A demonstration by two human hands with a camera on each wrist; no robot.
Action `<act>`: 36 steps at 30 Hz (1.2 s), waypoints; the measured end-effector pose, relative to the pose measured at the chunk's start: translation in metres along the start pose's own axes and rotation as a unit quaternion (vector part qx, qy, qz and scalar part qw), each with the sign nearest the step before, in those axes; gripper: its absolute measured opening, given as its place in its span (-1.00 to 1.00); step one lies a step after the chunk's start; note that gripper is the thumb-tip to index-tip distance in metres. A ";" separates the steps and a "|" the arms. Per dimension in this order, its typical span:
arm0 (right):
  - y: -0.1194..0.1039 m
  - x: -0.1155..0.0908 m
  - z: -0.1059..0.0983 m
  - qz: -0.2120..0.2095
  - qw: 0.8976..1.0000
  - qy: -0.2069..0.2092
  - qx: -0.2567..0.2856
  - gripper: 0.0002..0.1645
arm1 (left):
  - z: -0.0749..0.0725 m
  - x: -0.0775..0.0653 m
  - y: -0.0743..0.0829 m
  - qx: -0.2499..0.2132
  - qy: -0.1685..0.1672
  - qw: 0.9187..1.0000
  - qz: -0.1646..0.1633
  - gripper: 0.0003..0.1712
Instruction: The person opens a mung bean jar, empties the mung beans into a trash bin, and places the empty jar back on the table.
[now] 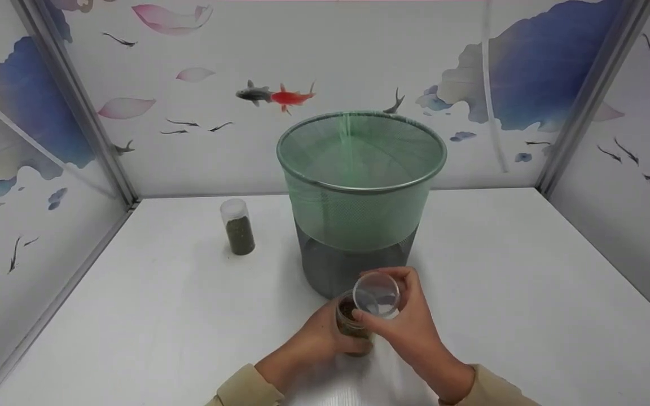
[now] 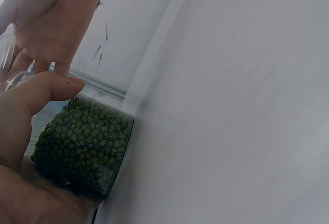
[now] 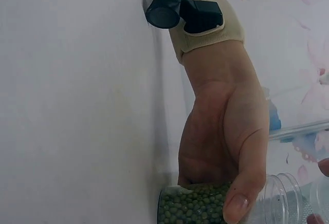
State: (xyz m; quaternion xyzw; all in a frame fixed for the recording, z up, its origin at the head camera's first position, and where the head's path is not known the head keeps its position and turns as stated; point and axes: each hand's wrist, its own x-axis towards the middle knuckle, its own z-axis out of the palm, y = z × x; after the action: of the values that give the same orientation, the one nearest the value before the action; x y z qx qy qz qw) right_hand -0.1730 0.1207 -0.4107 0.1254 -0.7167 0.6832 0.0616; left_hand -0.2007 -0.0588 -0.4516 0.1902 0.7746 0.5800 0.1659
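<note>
Clear jar (image 1: 353, 345) of green mung beans (image 2: 87, 142) stands uncapped near the table's front, its mouth toward the top. My left hand (image 1: 319, 335) grips it round the side, thumb across the front in the right wrist view. Just over the jar's mouth, my right hand (image 1: 412, 324) pinches a clear round lid (image 1: 377, 294) by its edge between thumb and fingers. The lid is tilted, its round face toward the head camera, and overlaps the jar's rim in that view. In the right wrist view only fingertips (image 3: 324, 167) of the right hand show beside the lid.
Directly behind the hands stands a tall mesh wastebasket (image 1: 330, 270) with a green liner (image 1: 359, 217) over its upper part. A second clear jar (image 1: 240, 234), with dark green contents, is upright to the basket's left. Printed panels (image 1: 189, 152) wall in the white table (image 1: 161, 316).
</note>
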 end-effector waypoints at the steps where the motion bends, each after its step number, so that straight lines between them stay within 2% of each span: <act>1: -0.002 0.001 -0.002 0.004 1.000 0.003 -0.010 -0.15 | 0.000 0.000 0.000 -0.001 0.001 1.000 -0.003 -0.11; 6: -0.014 0.012 -0.015 0.017 0.995 -0.001 -0.097 -0.13 | 0.001 -0.001 0.002 -0.013 0.005 1.000 -0.010 -0.15; 10: -0.026 0.018 -0.029 -0.005 0.986 -0.048 -0.158 -0.11 | 0.002 -0.001 0.003 -0.011 0.010 1.000 -0.011 -0.15; 13: -0.036 0.022 -0.043 -0.021 0.975 -0.090 -0.203 -0.09 | 0.002 -0.001 0.003 -0.008 0.014 1.000 -0.012 -0.15; 18: -0.046 0.028 -0.066 -0.041 0.944 -0.175 -0.275 -0.05 | 0.003 0.000 0.002 -0.005 0.020 0.999 -0.025 -0.10; 23: -0.042 0.033 -0.081 -0.049 0.902 -0.230 -0.362 -0.09 | 0.003 -0.001 0.002 -0.009 0.021 1.000 -0.020 -0.09; 26: -0.036 0.035 -0.086 -0.029 0.878 -0.230 -0.420 -0.09 | 0.003 -0.001 0.003 -0.005 0.021 1.000 -0.021 -0.06; 31: -0.021 0.039 -0.088 0.006 0.843 -0.204 -0.498 -0.03 | 0.003 -0.001 0.004 0.003 0.023 0.999 -0.024 -0.04; 34: -0.010 0.042 -0.090 0.010 0.830 -0.188 -0.525 -0.04 | 0.003 -0.001 0.004 0.004 0.022 1.000 -0.022 -0.06; 36: -0.002 0.045 -0.092 0.004 0.827 -0.176 -0.534 -0.06 | 0.003 -0.001 0.003 0.005 0.022 1.000 -0.021 -0.07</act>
State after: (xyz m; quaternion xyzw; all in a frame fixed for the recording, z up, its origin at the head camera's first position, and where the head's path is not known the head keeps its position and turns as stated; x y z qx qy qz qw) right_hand -0.2230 0.2075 -0.3922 0.1885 -0.9688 0.1604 -0.0112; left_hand -0.1983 -0.0555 -0.4492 0.1617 0.7846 0.5767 0.1601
